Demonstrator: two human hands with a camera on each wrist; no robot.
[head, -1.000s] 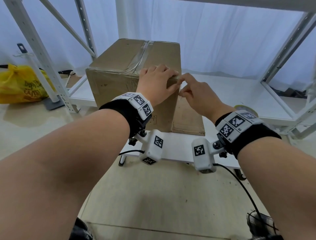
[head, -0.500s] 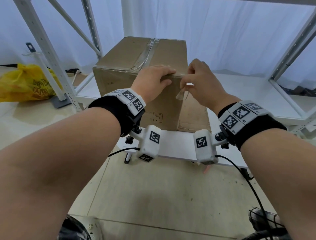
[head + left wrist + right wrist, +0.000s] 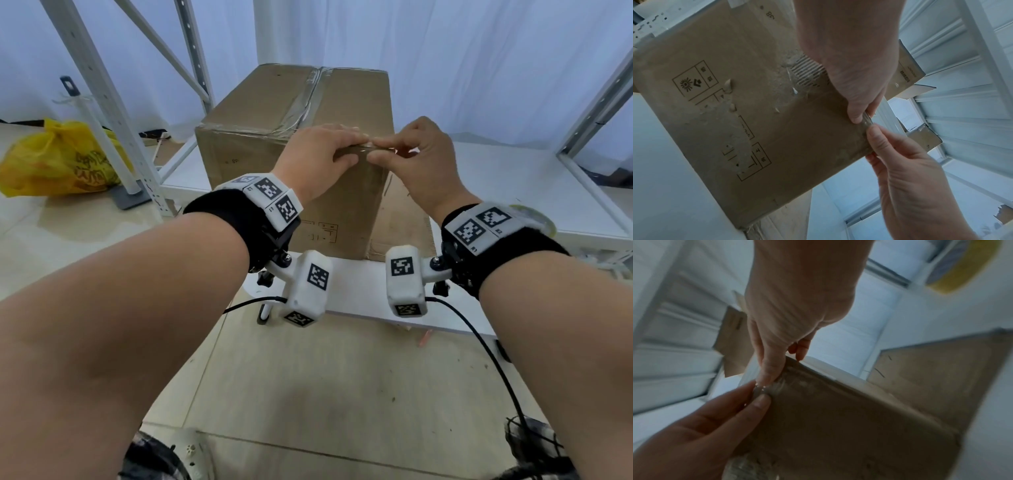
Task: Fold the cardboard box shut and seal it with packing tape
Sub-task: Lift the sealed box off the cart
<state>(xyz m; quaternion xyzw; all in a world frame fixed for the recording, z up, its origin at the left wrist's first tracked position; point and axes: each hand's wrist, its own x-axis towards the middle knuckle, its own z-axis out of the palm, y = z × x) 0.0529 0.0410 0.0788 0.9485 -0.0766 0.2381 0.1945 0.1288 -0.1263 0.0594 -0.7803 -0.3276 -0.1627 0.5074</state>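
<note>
A brown cardboard box (image 3: 294,154) stands on a low white shelf (image 3: 496,178), flaps down, with clear tape along its top seam. Both hands meet at its near top edge, toward the right corner. My left hand (image 3: 325,147) curls over that edge, thumb on the front face, pinching a crumpled strip of clear tape (image 3: 366,148) against it. My right hand (image 3: 407,150) pinches the same strip from the right, fingertips almost touching the left ones. The left wrist view shows the tape strip (image 3: 867,121) between the two thumbs on the box (image 3: 756,113). The blurred right wrist view shows the tape strip (image 3: 766,389) too.
A flat cardboard sheet (image 3: 400,219) lies on the shelf right of the box. A roll of tape (image 3: 534,219) sits behind my right wrist. White rack posts (image 3: 102,102) rise at left and right. A yellow bag (image 3: 58,161) lies on the floor at left.
The right hand has brought the loose, hanging tape end up to the box's top edge, close against the left fingers. The left hand has stayed on the edge.
</note>
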